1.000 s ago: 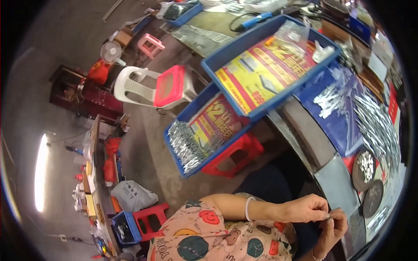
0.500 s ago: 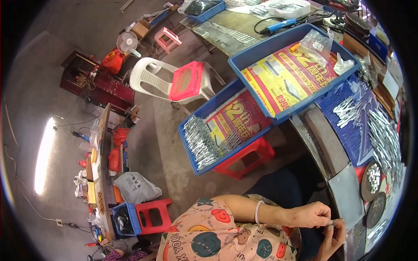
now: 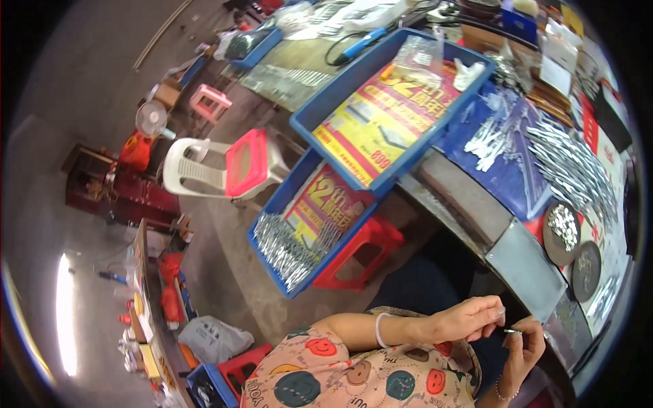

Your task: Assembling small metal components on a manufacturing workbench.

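My right hand [image 3: 525, 348], with a beaded bracelet at the wrist, pinches a small shiny metal piece [image 3: 512, 332] between thumb and fingers. Just to its left is my left hand [image 3: 476, 318], wearing a pale band on its wrist. Its fingers are curled in toward the thumb, with a small greyish glint at the fingertips; whether it holds anything is too small to make out. Beyond both hands lies a grey metal plate [image 3: 525, 264] on the bench edge. Two round dark dishes stand past it, one holding small bright metal parts [image 3: 563, 227], the other [image 3: 585, 272] smaller grey bits.
Long thin metal pieces [image 3: 568, 163] lie in heaps on the bench. A large blue tray [image 3: 306, 124] sits above another blue tray [image 3: 272, 277] partly filled with metal pieces, by a red stool [image 3: 364, 255]. A white chair [image 3: 194, 163] stands farther left.
My hands have drawn slightly apart, leaving the small metal piece in my right fingers. The whole view has shifted, moving the trays and bench leftward in the picture.
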`<state>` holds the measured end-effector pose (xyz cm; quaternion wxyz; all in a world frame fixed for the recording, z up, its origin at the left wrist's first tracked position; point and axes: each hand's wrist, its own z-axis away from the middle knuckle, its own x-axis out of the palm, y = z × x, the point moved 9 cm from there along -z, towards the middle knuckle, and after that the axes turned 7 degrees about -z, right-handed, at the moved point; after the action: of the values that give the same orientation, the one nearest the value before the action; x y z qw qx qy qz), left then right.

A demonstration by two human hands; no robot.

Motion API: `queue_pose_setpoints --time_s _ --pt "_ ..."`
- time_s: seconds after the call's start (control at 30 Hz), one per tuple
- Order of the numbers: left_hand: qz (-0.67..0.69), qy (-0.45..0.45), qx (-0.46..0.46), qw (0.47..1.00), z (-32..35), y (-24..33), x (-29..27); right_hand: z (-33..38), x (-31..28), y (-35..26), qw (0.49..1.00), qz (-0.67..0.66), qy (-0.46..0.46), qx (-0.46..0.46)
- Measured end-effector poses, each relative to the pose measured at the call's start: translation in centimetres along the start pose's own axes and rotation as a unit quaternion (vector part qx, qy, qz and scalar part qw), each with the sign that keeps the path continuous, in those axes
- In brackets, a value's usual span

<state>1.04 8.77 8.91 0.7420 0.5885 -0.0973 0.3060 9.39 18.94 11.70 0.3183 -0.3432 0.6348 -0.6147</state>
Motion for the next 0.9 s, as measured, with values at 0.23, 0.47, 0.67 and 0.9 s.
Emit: queue_pose_setpoints --time_s 0.23,0.47,0.67,0.9 --pt "0.008 -0.076 -0.029 0.997 -0.2 -0.9 1.4 1.2 -0.5 0.5 0.995 -0.062 0.047 0.055" --pt "0.014 0.011 -0.124 0.992 0.5 -1.6 -1.0 -1.0 1.1 0.9 0.989 -0.115 -0.058 0.078" --pt "0.094 -0.044 -0.089 0.991 -0.3 -2.1 -0.7 -1.0 1.1 1.6 0.977 -0.174 -0.061 0.107" --pt "0.1 -0.062 -0.109 0.987 -0.7 -2.7 0.1 -0.7 0.5 2.5 0.977 -0.182 -0.057 0.094"
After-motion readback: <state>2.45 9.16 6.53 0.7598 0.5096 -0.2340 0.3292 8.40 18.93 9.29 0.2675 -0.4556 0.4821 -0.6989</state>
